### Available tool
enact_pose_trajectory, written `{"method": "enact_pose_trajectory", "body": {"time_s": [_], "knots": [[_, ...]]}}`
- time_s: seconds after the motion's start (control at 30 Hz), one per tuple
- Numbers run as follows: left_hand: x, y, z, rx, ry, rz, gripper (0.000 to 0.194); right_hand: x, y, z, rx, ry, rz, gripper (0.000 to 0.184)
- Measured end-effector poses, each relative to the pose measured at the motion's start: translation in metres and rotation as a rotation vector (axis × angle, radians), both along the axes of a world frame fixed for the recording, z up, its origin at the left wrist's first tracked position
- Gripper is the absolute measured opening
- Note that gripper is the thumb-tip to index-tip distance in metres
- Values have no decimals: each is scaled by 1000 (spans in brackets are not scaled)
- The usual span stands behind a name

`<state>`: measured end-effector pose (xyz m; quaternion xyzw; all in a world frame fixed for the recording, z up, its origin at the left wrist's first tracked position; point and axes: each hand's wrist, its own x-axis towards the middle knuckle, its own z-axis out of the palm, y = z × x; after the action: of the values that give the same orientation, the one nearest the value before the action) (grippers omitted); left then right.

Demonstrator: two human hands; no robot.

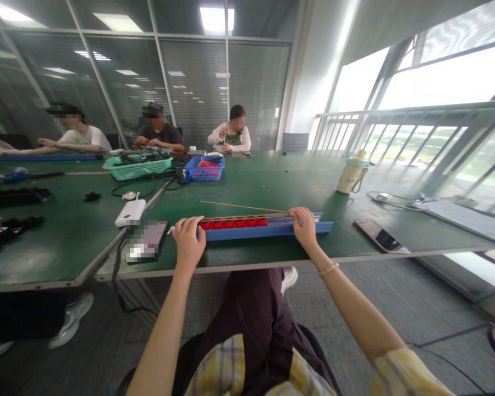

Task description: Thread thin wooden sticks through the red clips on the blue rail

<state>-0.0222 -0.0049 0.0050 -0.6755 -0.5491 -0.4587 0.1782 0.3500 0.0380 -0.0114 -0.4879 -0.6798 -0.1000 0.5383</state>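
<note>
A long blue channel [247,233] lies lengthwise across the table in front of me. Inside its left and middle part sits a row of small red pieces [229,223], with thin tan strips [247,218] running along the back. My left hand [188,242] is closed around the channel's left end and hides it. Towards the right end, my right hand [303,226] is closed over the channel, thumb at the front wall. One loose thin tan strip [239,205] slants behind the channel, its right end reaching my right fingertips; whether they pinch it I cannot tell.
Left of the channel lie a phone [150,242] and a white power bank [131,213]. Another phone [380,236] and a cream bottle [352,175] are on the right. Green [138,170] and blue baskets [205,171] stand further back. Several people sit across the table.
</note>
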Motion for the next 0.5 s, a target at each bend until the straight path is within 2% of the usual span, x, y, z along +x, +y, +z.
{"method": "enact_pose_trajectory", "body": {"time_s": [0.5], "knots": [[-1,2,-3,-32,17,-3,33,-2,0,-1,1,-38,-42,25]]}}
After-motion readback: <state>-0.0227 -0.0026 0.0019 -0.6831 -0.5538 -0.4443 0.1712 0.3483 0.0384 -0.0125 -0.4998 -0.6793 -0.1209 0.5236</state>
